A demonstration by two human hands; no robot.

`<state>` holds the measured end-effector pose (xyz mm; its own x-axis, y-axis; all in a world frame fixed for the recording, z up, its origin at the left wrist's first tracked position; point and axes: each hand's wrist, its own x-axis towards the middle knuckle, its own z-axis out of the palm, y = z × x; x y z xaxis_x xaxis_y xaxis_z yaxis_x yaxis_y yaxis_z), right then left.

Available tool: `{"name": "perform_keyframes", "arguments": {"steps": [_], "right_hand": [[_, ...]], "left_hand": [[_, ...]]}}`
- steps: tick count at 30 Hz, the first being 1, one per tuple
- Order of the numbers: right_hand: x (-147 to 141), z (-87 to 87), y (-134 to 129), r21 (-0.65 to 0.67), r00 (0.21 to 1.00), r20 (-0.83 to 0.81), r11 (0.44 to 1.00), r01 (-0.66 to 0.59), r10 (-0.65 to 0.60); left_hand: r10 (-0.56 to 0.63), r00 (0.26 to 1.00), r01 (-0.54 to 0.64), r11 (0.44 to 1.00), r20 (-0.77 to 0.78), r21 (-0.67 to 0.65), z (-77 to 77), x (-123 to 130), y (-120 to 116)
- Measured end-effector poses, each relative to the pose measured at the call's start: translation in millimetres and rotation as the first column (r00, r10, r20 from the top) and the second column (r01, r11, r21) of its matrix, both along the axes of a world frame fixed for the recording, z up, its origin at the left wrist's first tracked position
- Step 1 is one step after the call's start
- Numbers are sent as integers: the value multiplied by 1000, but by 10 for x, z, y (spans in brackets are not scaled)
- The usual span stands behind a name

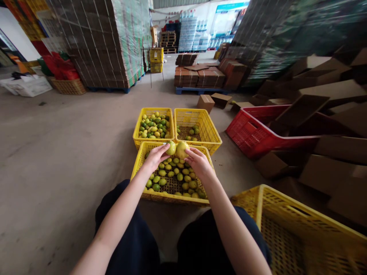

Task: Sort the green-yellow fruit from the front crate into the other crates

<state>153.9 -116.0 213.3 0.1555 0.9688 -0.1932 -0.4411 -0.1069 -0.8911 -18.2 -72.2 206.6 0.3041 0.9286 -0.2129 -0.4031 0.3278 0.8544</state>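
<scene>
Above the near yellow crate (169,198) I hold up two lemons side by side. My left hand (156,156) is closed on a greenish-yellow lemon (171,148); my right hand (198,160) grips a yellower lemon (182,150). The two fruits are very close; I cannot tell if they touch. Loose green and yellow lemons (170,174) lie scattered over the floor of that crate. Behind it, the far left yellow crate (134,133) is well filled with mixed lemons, while the far right yellow crate (213,131) has only several greenish ones.
A large yellow crate (259,206) stands by my right knee. Beyond it are a red crate (246,131) and heaped cardboard boxes (335,160). Flattened cartons (200,78) sit on a blue pallet (186,91) ahead. Wrapped stacks (94,46) rise at the back left.
</scene>
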Motion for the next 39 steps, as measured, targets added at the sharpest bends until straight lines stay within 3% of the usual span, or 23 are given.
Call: {"name": "perform_keyframes", "arguments": {"steps": [7,18,26,30,32,34,39], "right_hand": [[38,-29,35,-17,995,-83,998,-55,53],[-2,71,10,-90,989,-128,992,-88,76],[-85,33,-16,57,988,49,987,-152,149],[-115,-33,-19,123,979,197,990,-69,44],[-120,-65,-16,200,940,332,980,11,-79],[-119,-87,-16,302,854,475,951,69,-213],[-134,-89,-44,554,497,711,831,38,-497]], "left_hand": [[69,996,-65,996,53,-69,47,8,1],[-53,999,53,999,0,5,30,11,-23],[-91,995,94,994,-50,58,107,20,-72],[78,986,-41,971,-150,236,70,49,-64],[178,962,-85,917,-208,391,51,51,-64],[218,940,-56,856,-262,514,36,43,-72],[339,882,-27,730,-327,682,17,32,-116]]}}
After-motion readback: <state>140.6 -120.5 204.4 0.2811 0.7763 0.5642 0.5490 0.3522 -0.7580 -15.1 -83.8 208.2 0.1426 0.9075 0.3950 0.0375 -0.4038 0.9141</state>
